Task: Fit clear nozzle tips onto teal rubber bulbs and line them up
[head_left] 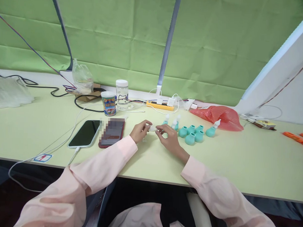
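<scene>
My left hand (140, 131) is closed in a pinch on a small whitish, see-through plastic piece (152, 128), just above the table. At the piece's other end, the thumb and fingers of my right hand (170, 139) pinch it too. Its exact shape is partly hidden by my fingertips. Just right of my right hand stands a group of several teal rubber bulbs (190, 139) with open necks. Another teal bulb with a white nozzle (211, 131) lies tilted farther right. Behind my right hand, a few white-tipped bulbs (176, 123) are partly covered.
Left of my hands lie a phone in a red case (112, 133) and a white-edged phone (84, 134) on a cable. Behind are a printed tub (108, 103), a clear jar (122, 94), a yellow power strip (160, 106) and a red plastic bag (219, 116).
</scene>
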A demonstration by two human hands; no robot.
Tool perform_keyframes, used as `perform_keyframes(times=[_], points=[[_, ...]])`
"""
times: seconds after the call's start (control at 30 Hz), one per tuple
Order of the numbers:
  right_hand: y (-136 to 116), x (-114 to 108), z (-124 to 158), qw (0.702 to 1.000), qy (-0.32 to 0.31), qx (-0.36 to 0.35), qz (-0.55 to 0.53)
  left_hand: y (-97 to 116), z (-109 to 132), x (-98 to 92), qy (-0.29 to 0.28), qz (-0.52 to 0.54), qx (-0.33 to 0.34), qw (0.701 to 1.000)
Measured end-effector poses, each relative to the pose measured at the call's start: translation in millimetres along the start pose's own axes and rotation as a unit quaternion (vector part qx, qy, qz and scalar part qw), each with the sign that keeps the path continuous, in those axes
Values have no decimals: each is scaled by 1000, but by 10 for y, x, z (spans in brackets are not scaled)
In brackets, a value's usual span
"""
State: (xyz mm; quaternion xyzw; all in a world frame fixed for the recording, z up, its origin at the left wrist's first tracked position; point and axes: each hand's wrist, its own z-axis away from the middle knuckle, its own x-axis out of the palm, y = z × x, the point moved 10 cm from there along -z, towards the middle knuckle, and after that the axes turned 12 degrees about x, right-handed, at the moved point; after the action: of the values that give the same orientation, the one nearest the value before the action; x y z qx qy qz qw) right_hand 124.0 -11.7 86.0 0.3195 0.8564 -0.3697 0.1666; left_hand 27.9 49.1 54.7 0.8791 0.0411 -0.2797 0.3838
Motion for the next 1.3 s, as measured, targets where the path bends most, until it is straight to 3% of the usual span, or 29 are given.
perform_keyframes(times=[0.17, 0.43, 0.67, 1.3], points=[[-129, -47, 60, 998, 14, -48, -40, -94, 24, 82, 4, 133, -45, 990], [-122, -42, 74, 997, 15, -43, -58, -89, 65, 235, -36, 213, -96, 972], [-129, -107, 48, 996, 32, -31, -75, -62, 117, 336, -65, 341, -167, 923], [-120, -87, 38, 996, 24, -26, -78, 7, 97, 316, -69, 321, -131, 936]])
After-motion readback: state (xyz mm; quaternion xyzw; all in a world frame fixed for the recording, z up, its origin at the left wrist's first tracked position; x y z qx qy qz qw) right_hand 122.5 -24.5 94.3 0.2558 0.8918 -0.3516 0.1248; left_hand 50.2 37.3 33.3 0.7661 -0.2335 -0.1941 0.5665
